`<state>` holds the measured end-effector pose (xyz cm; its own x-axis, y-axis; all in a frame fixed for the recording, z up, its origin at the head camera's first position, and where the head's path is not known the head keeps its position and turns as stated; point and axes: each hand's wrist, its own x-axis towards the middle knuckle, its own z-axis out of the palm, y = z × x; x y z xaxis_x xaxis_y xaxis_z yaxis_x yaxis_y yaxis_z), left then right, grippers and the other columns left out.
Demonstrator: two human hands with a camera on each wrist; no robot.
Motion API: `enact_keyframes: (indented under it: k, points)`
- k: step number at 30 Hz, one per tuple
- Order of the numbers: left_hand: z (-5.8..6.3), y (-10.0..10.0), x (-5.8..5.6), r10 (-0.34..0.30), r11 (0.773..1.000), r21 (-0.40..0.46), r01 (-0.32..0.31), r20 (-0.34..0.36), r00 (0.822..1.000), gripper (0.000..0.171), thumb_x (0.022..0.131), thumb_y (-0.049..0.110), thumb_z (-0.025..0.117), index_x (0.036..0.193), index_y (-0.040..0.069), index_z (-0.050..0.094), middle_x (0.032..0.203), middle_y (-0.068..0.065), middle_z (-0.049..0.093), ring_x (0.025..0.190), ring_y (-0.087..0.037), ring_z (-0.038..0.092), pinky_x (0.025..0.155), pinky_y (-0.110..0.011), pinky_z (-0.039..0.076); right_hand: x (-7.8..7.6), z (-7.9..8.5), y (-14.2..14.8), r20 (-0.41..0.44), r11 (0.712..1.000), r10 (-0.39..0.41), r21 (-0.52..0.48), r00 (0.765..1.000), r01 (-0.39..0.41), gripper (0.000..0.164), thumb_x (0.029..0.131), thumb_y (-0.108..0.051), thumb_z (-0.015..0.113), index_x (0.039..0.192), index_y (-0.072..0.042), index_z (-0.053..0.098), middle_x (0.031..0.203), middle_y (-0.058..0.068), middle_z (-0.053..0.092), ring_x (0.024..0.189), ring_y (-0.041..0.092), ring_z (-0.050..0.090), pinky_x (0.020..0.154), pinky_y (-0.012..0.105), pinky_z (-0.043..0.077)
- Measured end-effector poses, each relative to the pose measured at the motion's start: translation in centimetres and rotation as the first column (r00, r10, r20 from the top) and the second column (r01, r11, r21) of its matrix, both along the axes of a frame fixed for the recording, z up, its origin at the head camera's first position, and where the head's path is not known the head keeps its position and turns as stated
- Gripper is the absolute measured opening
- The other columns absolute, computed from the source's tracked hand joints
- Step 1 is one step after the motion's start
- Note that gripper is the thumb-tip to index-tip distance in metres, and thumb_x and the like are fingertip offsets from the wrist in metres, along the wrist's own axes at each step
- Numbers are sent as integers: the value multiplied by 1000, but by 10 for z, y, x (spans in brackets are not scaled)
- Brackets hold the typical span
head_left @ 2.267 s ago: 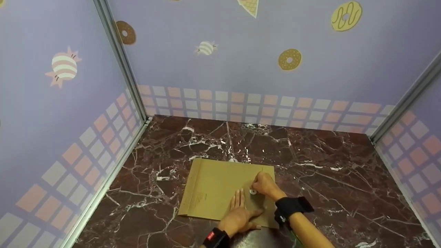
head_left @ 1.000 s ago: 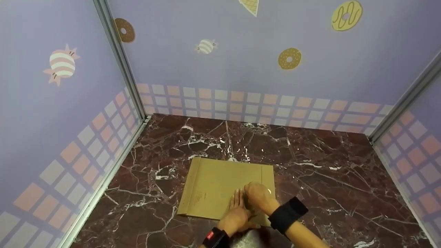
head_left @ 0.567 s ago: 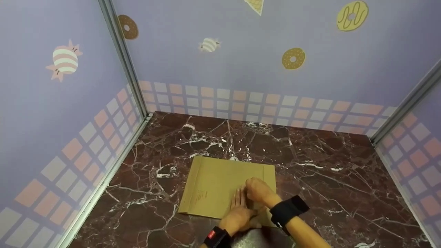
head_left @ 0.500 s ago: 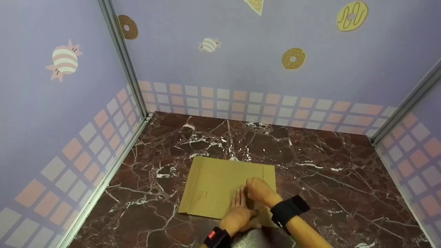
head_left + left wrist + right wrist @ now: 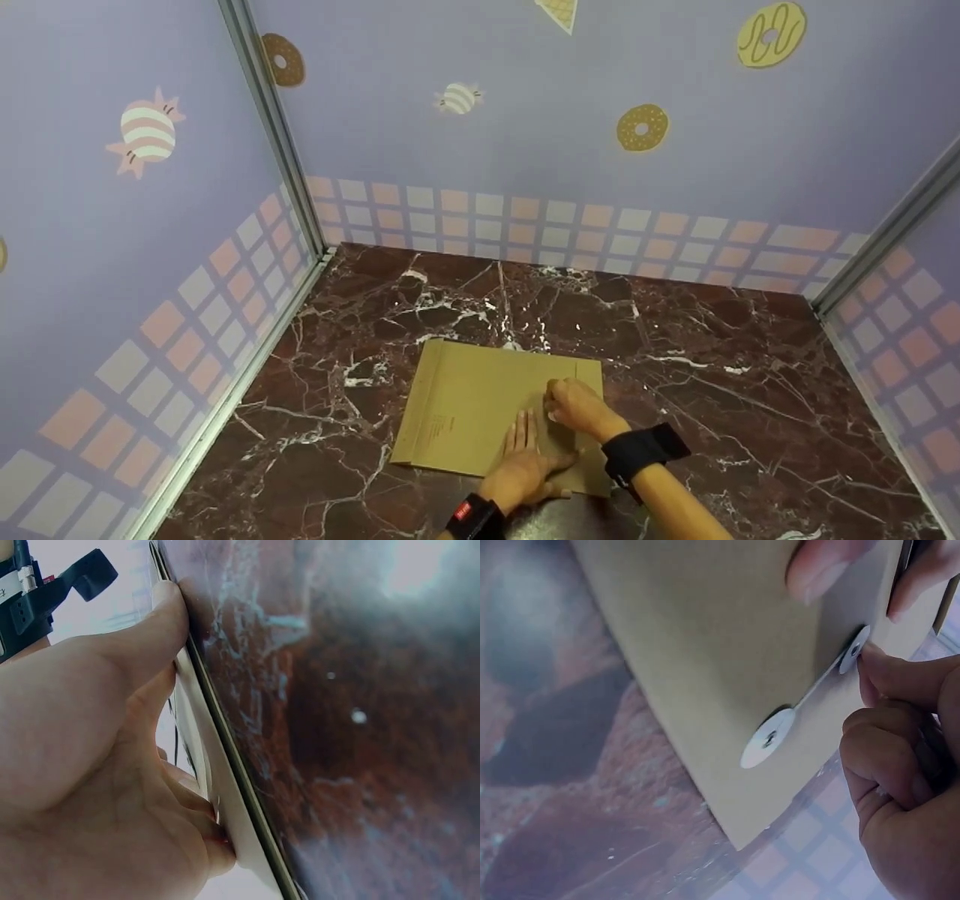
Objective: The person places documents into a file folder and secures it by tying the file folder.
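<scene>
A tan kraft string-tie envelope [image 5: 465,390] lies flat on the dark red marbled surface. My left hand [image 5: 521,469] rests on its near right part with the fingers straight and the thumb spread. In the right wrist view, two white paper discs sit on the envelope: a nearer disc [image 5: 769,737] and a farther disc [image 5: 853,652]. A thin white string [image 5: 817,684] runs taut between them. My right hand [image 5: 907,742] has its fingers curled, with thumb and forefinger pinching right at the farther disc's edge. The string's end is hidden in those fingers.
Purple panels with candy and doughnut prints, such as the back wall [image 5: 525,135], enclose the marbled surface [image 5: 712,420] on three sides. A metal rail [image 5: 225,405] runs along the foot of the left panel. Black straps [image 5: 637,454] circle both wrists.
My right hand moved from the discs toward the left fingers, then slightly back to the right. The left hand and the envelope stay in place. The head view shifts a little.
</scene>
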<state>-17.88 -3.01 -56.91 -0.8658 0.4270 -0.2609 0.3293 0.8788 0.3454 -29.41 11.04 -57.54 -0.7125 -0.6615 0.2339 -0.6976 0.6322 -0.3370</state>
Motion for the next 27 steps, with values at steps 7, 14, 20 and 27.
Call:
enact_keyframes:
  k: [7,14,20,27]
  points:
    - [-2,2,0,23,999,-27,-23,1,1000,61,86,57,64,143,53,42,164,-28,2,153,-43,-1,124,-55,9,-1,-1,3,177,996,-86,-17,980,91,3,77,5,68,80,3,69,75,12,71,64,21,63,55,28,51]
    - [-2,3,-2,22,998,-53,-21,5,1000,62,86,60,63,143,55,40,164,-27,2,153,-42,-1,124,-55,10,-4,-1,7,307,983,-133,-82,942,166,11,77,8,65,68,4,69,62,2,63,52,7,45,48,18,37]
    - [-2,3,-2,26,998,-53,-25,9,1000,62,86,60,63,143,55,40,164,-27,1,153,-42,-2,124,-55,9,-2,3,8,346,967,-197,-86,917,240,18,75,6,62,57,1,65,51,-9,44,45,6,36,44,18,29]
    - [-2,2,-2,24,999,-37,-24,2,1000,59,86,58,64,142,53,45,164,-28,2,153,-42,-2,124,-55,9,-2,7,3,363,950,-267,-57,892,308,19,73,4,63,55,0,65,49,-9,43,44,7,37,44,19,29]
